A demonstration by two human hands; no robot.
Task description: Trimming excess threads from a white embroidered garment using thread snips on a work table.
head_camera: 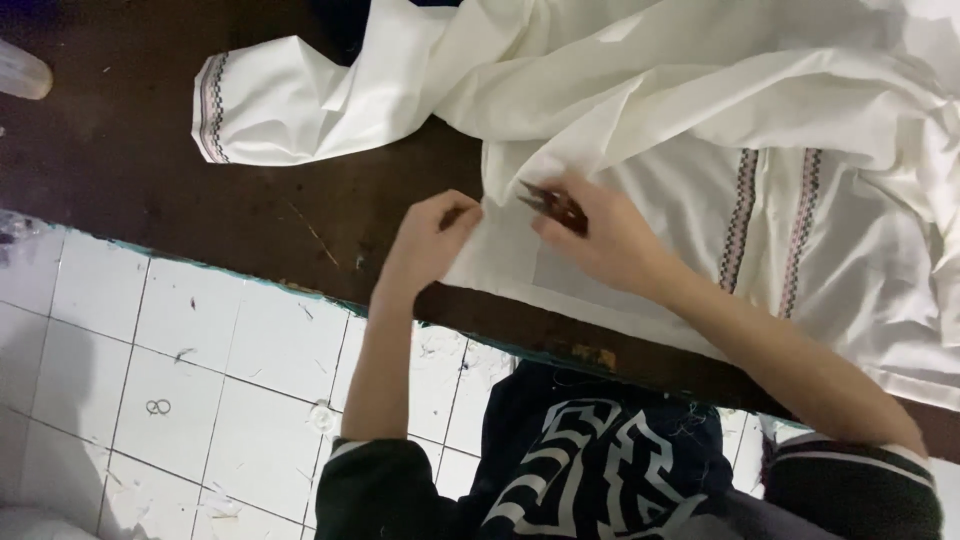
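White garment edge pinched by left hand, right hand grasping thread snips, dark table

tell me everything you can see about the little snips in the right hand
The snips are small thread clippers, dark reddish-brown with short pointed metal blades. The right hand grips them, covering most of the handle. The tips point up-left, resting against the white garment near its edge. Whether the blades are open is unclear.
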